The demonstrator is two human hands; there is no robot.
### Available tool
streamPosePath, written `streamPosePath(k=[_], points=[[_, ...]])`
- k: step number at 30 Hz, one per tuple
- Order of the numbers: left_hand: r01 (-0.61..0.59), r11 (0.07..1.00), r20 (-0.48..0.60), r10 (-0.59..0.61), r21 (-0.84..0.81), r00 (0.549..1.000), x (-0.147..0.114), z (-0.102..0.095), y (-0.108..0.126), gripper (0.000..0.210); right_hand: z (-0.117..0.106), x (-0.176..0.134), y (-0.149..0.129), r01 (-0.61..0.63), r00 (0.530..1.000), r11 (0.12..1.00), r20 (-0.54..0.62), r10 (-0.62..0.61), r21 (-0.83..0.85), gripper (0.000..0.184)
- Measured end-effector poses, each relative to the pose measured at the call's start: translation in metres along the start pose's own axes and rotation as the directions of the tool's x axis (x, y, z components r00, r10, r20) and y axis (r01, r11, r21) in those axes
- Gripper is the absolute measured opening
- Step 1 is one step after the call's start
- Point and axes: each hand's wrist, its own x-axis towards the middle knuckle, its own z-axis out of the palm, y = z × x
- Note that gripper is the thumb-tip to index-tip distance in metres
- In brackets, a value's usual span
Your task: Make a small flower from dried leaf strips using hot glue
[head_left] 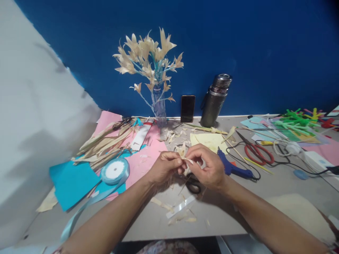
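Note:
In the head view, both hands meet over the middle of the table around a small pale husk flower [182,151]. My left hand [167,165] pinches its lower part between thumb and fingers. From the other side, my right hand [208,166] closes thumb and fingertips on a pale piece at the flower's base. The fingers hide most of the stem end. Beneath the hands lie dark-handled scissors [194,187], partly covered. A translucent strip [181,206] and husk scraps [191,219] lie nearer the front edge.
A vase [159,109] of husk flowers, a phone [188,109] and a thermos [215,102] stand along the wall. At left are dried husks [106,141] and a blue ribbon roll [115,171]. Rightward lie a glue gun [235,168], red-handled scissors [259,154] and cords.

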Motion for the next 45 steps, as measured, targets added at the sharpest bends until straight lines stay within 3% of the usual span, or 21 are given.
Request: streamPosePath(k=[11, 19, 23, 26, 37, 40, 45], points=[[0.082, 0.989, 0.128, -0.066, -0.123, 0.990, -0.001, 0.001, -0.004, 0.041, 0.001, -0.002, -0.003, -0.103, 0.994, 0.990, -0.007, 0.105, 0.100, 0.010], [0.061, 0.988, 0.170, -0.036, -0.145, 0.985, -0.004, 0.004, 0.004, 0.034, 0.000, 0.000, 0.000, 0.040, 0.999, 0.999, -0.016, -0.040, -0.036, 0.014], [0.026, 0.981, 0.135, 0.000, -0.192, 0.991, -0.005, 0.007, 0.004, 0.032, -0.001, 0.000, 0.001, 0.071, 0.997, 0.993, 0.011, -0.070, -0.097, 0.016], [0.028, 0.971, 0.137, 0.005, -0.238, 0.991, -0.004, 0.006, 0.001, 0.032, -0.001, 0.001, 0.002, 0.084, 0.996, 0.993, 0.042, -0.081, -0.084, 0.015], [0.188, 0.908, 0.329, -0.059, -0.375, 0.942, -0.005, 0.000, -0.005, 0.028, 0.000, 0.002, 0.000, 0.127, 0.989, 0.991, 0.073, -0.131, 0.046, 0.017], [0.178, 0.916, 0.296, -0.068, -0.361, 0.953, -0.005, 0.002, -0.003, 0.029, -0.001, 0.002, 0.001, 0.137, 0.988, 0.990, 0.069, -0.138, 0.027, 0.017], [0.002, 0.972, 0.044, 0.008, -0.234, 0.999, -0.003, 0.009, 0.002, 0.031, -0.003, -0.001, 0.009, 0.183, 0.982, 0.972, 0.075, -0.173, -0.146, 0.015]])
